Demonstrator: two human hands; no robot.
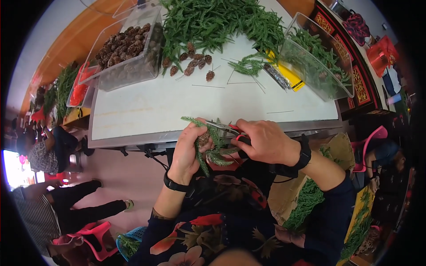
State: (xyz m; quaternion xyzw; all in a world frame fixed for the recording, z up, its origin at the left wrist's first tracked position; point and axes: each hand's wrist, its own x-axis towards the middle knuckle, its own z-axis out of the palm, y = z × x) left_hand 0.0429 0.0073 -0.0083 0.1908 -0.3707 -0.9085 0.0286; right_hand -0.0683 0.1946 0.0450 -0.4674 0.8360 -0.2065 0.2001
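My left hand (pixel 186 148) is closed around an artificial pine sprig (pixel 215 155) with a brown pine cone (pixel 203 139) among its green needles. Red-and-black handled pliers (pixel 223 126) are gripped in my right hand (pixel 268 141). Their metal jaws reach left to the sprig, close to my left fingertips; what they pinch there is too small to make out. Both hands are just off the table's near edge. On the white table (pixel 177 104), several loose pine cones (pixel 190 64) lie farther off, with thin dark wires (pixel 208 86) and a small green sprig (pixel 247 65) around them.
A clear bin of pine cones (pixel 126 53) stands at the left back, a bin of greenery (pixel 319 62) at the right. Piled green sprigs (pixel 217 22) cover the far side. A wire bundle (pixel 277 76) lies by a yellow packet (pixel 290 76). Below right is a cardboard box (pixel 284 195).
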